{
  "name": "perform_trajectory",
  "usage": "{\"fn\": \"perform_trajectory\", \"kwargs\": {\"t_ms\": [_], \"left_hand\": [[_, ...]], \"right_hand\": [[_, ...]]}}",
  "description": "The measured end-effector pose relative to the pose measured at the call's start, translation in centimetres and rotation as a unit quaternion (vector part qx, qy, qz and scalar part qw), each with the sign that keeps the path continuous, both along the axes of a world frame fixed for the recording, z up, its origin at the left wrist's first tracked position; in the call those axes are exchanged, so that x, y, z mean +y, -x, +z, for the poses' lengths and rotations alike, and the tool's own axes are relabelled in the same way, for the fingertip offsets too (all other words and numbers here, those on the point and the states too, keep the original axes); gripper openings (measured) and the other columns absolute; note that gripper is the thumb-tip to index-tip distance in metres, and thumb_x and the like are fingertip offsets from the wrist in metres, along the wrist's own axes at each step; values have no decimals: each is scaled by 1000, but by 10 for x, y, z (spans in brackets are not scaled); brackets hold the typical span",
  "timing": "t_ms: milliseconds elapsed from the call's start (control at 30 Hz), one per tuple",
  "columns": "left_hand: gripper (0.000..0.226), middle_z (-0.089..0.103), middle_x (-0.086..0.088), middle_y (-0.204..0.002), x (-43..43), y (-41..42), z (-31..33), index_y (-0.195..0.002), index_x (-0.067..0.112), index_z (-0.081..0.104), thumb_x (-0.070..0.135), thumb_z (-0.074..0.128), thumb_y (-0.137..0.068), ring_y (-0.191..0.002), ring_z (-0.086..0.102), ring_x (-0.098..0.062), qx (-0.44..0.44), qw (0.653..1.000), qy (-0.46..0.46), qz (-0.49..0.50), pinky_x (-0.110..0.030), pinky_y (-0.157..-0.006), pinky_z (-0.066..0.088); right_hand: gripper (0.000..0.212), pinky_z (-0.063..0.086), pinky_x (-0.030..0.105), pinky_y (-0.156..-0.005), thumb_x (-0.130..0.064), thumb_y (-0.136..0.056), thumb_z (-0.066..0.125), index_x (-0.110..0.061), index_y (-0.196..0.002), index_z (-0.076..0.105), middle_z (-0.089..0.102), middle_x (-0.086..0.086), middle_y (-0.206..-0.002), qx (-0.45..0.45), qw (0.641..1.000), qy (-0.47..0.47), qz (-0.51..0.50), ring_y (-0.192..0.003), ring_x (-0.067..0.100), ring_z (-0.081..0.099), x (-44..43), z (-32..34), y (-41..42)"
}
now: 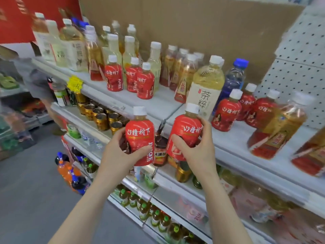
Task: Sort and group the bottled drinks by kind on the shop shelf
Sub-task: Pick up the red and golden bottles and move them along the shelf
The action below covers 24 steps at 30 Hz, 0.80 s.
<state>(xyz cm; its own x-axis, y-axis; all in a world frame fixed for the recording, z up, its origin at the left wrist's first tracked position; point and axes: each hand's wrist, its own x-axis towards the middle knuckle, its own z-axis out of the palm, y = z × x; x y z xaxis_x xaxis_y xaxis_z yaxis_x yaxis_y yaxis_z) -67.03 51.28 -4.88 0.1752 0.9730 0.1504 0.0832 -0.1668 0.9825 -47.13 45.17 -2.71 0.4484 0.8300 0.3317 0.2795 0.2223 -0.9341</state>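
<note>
Head: left hand (116,154), right hand (197,152) hold bottles (139,136).

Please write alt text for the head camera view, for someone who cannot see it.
The left hand grips one red bottle and the right hand a second red bottle, before a shop shelf. Matching red bottles stand there in two groups among pale and amber teas.

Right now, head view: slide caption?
Left hand grips a red-labelled bottle, right hand its twin, before a shelf with two separate matching clusters.

Red-wrapped bottles (139,136), white caps, seemingly amber drink.
</note>
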Motion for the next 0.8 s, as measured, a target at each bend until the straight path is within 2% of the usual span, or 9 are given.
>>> {"fn": "perform_trajectory", "kwargs": {"t_ms": [100, 200, 333, 433, 500, 567, 700, 800], "left_hand": [[72, 63, 22, -110, 29, -9, 1, -109, 51, 50, 60, 82, -45, -90, 63, 14, 6, 999, 2, -52, -7, -58, 50], [72, 65, 21, -110, 52, -21, 6, -108, 50, 53, 59, 83, -44, -93, 65, 10, 7, 993, 5, -116, -13, -66, 51], [79, 66, 19, -111, 70, -39, 11, -117, 44, 54, 61, 82, -45, -92, 65, 9, 12, 982, -14, -187, -15, -70, 49], [81, 66, 21, -112, 75, -50, 14, -119, 49, 53, 62, 83, -46, -93, 64, 11, 6, 973, -12, -229, -15, -70, 50], [76, 66, 23, -111, 76, -57, 16, -114, 52, 52, 63, 82, -45, -94, 63, 13, 0, 969, -11, -248, -14, -70, 50], [79, 65, 22, -112, 76, -62, 16, -117, 49, 52, 60, 83, -46, -93, 62, 15, -7, 966, -10, -258, -13, -70, 49], [74, 65, 24, -111, 79, -68, 16, -113, 53, 51, 58, 83, -46, -91, 60, 19, -3, 963, -12, -268, -15, -71, 48], [75, 66, 26, -108, 83, -70, 14, -113, 53, 52, 60, 83, -45, -93, 62, 16, -4, 963, -13, -269, -13, -69, 49]], "right_hand": [[76, 60, 21, -70, -46, -67, 86, -68, -122, 38, 52, -43, -113, -2, 998, 12, -63, -102, -10, 64, 3, 0, 1], [77, 63, 27, -73, -55, -62, 83, -66, -122, 37, 55, -38, -113, -27, 985, 18, -167, -98, -7, 66, -4, 8, 0], [78, 61, 37, -86, -55, -61, 83, -67, -120, 34, 55, -28, -120, -75, 951, 17, -298, -103, 3, 67, -12, 21, -12], [81, 54, 34, -91, -52, -65, 83, -58, -128, 32, 55, -13, -125, -132, 916, 31, -378, -115, 20, 61, -9, 31, -34], [85, 53, 41, -96, -45, -72, 84, -49, -136, 29, 56, -5, -129, -147, 900, 62, -407, -119, 26, 58, 0, 33, -50], [87, 49, 50, -104, -41, -78, 84, -39, -144, 27, 57, 2, -135, -170, 883, 105, -426, -122, 30, 56, 11, 31, -60], [85, 43, 43, -106, -39, -83, 81, -23, -149, 30, 56, 9, -139, -216, 858, 153, -439, -126, 30, 56, 24, 23, -68], [87, 44, 46, -109, -40, -87, 78, -16, -153, 27, 44, 12, -147, -256, 831, 184, -458, -132, 30, 51, 26, 23, -71]]}}
